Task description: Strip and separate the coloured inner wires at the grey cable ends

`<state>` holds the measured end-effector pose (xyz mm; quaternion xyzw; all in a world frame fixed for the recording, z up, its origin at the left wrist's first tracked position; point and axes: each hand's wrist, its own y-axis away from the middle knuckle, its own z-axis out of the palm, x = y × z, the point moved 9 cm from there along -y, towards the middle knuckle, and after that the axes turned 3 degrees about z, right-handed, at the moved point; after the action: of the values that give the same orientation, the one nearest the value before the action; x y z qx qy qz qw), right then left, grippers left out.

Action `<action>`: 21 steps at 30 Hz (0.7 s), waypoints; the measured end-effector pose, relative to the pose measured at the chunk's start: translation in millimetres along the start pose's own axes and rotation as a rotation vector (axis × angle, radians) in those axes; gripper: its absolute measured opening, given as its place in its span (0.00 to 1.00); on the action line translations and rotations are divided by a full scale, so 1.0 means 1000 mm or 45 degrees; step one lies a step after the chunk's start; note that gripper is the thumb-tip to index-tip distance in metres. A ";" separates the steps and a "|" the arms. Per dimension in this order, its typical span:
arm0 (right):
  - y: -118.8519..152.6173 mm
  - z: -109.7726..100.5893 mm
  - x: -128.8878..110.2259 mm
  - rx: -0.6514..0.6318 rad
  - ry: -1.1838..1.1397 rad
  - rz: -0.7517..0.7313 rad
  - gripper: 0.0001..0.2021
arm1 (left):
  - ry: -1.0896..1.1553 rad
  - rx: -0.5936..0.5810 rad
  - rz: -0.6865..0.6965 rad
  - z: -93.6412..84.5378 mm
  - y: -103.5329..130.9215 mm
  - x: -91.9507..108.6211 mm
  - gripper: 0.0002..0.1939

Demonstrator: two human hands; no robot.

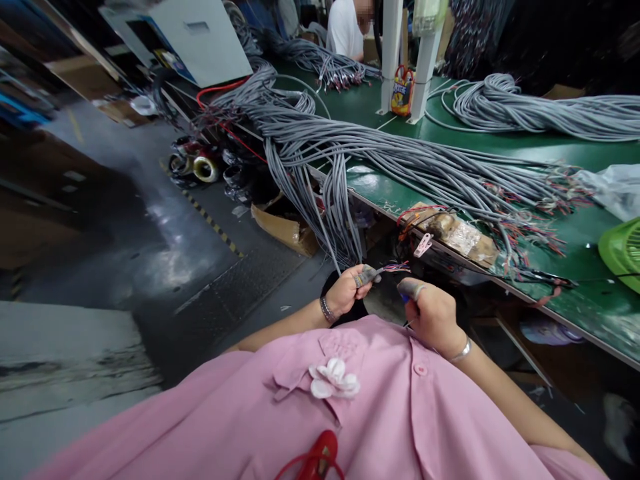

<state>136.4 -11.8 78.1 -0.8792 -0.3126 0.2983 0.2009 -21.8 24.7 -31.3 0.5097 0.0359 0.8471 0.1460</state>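
Observation:
My left hand is closed on the end of a grey cable, with the thumb wrapped in a grey covering. Thin coloured wires fan out from that cable end and point toward my right hand. The right hand is closed in front of my body, its thumb also covered. A bit of blue and a thin dark tip show at its fingers; what it holds is mostly hidden. More grey cables hang over the bench edge just beyond my left hand.
A large bundle of grey cables lies across the green bench, its stripped ends to the right. Near the edge sit a taped block and a pink clip. A green basket stands right. A cardboard box is below; a person is behind.

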 end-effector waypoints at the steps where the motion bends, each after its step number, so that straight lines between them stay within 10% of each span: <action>1: 0.001 0.006 -0.006 -0.058 -0.029 -0.062 0.17 | 0.005 -0.002 0.008 0.001 0.000 0.001 0.11; 6: 0.004 0.039 0.024 -0.267 0.025 0.175 0.13 | 0.147 -0.119 0.004 0.013 0.002 0.005 0.09; 11: 0.005 0.025 0.064 -0.112 -0.129 0.522 0.07 | 0.342 -0.199 -0.035 0.013 0.006 0.007 0.07; 18: -0.006 -0.002 -0.023 -0.120 -0.556 -0.125 0.10 | 0.509 -0.165 -0.108 0.010 0.003 0.005 0.10; 21: -0.017 0.004 -0.027 -0.075 -0.538 -0.073 0.12 | 0.484 -0.190 -0.070 0.015 0.002 0.006 0.11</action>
<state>109.8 -16.8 94.5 -0.7932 -0.3813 0.4610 0.1135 -11.3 23.4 -18.8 0.3273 0.0138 0.9240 0.1971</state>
